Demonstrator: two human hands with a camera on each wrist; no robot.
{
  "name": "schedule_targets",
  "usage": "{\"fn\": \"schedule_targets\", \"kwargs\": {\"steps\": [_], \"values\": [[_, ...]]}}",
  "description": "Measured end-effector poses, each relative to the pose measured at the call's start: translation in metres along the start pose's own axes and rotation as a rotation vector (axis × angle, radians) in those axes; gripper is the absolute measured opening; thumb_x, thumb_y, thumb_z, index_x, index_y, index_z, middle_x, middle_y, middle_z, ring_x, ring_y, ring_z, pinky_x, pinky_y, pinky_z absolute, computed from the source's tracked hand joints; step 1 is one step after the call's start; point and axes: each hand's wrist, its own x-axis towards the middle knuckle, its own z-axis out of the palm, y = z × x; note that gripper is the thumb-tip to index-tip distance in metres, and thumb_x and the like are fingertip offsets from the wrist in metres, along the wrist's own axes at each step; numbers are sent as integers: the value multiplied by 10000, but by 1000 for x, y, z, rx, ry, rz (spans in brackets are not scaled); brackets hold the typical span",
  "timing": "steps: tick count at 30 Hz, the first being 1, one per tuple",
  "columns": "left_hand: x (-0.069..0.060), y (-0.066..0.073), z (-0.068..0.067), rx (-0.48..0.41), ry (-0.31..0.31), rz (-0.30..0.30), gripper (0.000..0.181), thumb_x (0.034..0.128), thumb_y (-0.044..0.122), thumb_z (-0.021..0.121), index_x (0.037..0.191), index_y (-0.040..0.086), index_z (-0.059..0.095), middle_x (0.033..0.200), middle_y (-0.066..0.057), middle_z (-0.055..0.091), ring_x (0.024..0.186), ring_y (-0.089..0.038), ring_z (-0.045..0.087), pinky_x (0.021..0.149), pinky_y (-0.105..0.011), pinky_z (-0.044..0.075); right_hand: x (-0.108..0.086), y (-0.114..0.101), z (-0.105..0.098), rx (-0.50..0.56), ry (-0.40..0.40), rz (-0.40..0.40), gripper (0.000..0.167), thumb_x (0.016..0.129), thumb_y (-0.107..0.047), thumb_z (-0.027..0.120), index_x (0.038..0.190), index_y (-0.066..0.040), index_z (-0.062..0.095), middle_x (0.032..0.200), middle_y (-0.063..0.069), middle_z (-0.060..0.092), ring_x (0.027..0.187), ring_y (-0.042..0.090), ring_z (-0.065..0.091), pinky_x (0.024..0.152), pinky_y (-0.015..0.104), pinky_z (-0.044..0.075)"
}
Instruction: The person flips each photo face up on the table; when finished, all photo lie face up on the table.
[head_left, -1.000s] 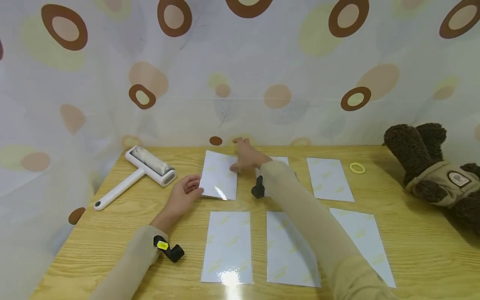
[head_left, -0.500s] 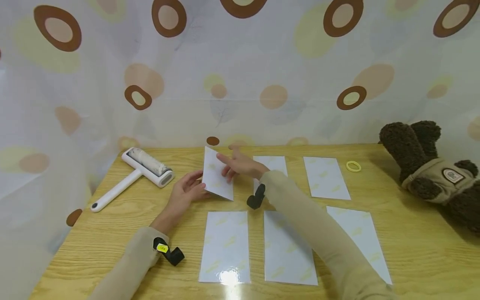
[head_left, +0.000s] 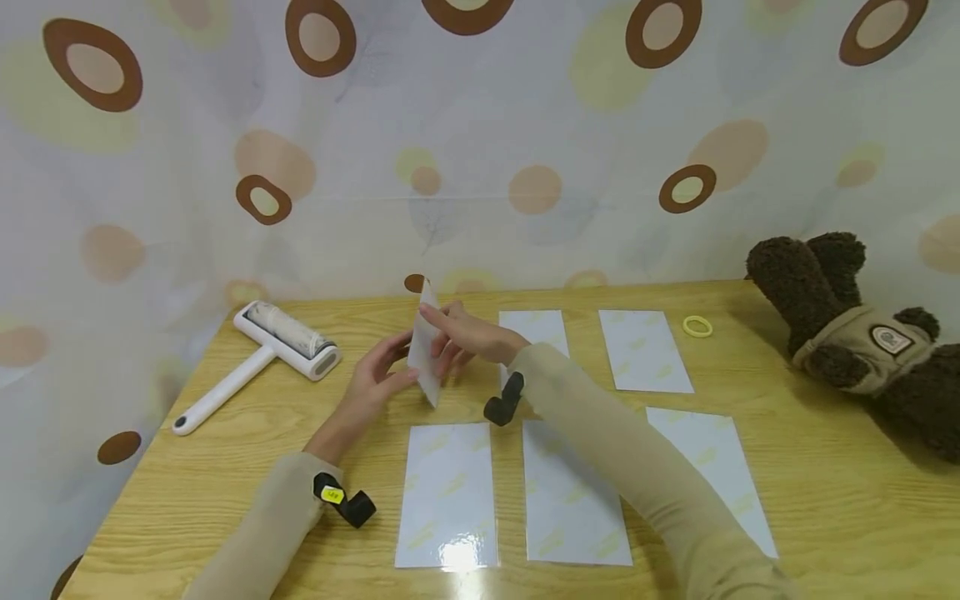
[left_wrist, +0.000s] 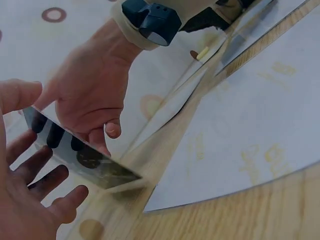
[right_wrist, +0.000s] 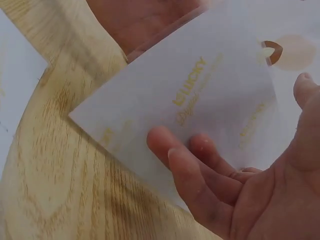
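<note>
My left hand (head_left: 375, 375) grips a photo print (head_left: 424, 346) by its left side, thumb on one face and fingers on the other. The print stands nearly on edge above the wooden table. Its white back, with yellow lettering, fills much of the right wrist view; the left wrist view shows its glossy dark face (left_wrist: 85, 150). My right hand (head_left: 476, 337) is at the white back. Its fingers (right_wrist: 187, 172) are loosely bent against or just off that face, with the thumb apart. Several more prints lie white side up, among them one (head_left: 446, 496) nearest in front.
A white lint roller (head_left: 281, 337) lies at the left of the table (head_left: 247, 483). Toward the right back are another print (head_left: 647, 350) and a yellow ring (head_left: 697, 326). A brown plush bear (head_left: 855, 342) lies at the far right. A patterned curtain (head_left: 480, 125) hangs behind.
The print has come up from the table and turned from facing up to nearly edge-on. My right hand has shifted left and nearer, onto its white back. The left hand keeps its grip.
</note>
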Motion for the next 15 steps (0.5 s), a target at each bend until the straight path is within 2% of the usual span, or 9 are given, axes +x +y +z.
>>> {"fn": "schedule_targets", "kwargs": {"steps": [2,5,8,11,15], "values": [[2,0,2,25,-33,17,537,934,-12,530,1441,-38,355,1502,-222,339,1338,-355,351,976,-209,438,-1,-1,1,-2,-7,-20,637,981,-608,303,1316,-68,338,992,124,603,773,270,698,682,352,558],[4,0,3,75,-92,44,507,937,-8,547,1418,-54,390,1508,-222,336,1363,-377,335,1038,-380,433,-2,-3,3,-11,-8,-36,540,1015,-517,319,1198,-43,503,1013,159,639,773,256,692,703,373,561],[4,-1,3,142,-131,45,476,938,-3,561,1394,-40,431,1502,-211,352,1385,-384,317,1062,-547,367,-3,-2,5,-10,9,-19,406,1034,-367,361,1143,-12,523,1102,194,556,730,210,647,670,343,540],[5,-4,1,206,-145,-2,467,946,33,572,1392,-16,443,1500,-203,356,1407,-387,287,1083,-590,311,-3,1,5,-24,36,18,350,1024,-265,412,1245,5,439,1133,155,452,718,165,585,666,304,513],[7,-13,-7,280,-150,-86,499,948,84,595,1408,-11,424,1522,-206,315,1414,-414,265,1109,-567,283,-5,5,2,-123,70,72,650,1011,-255,473,1492,40,150,1292,169,379,977,185,514,863,328,447]]}}
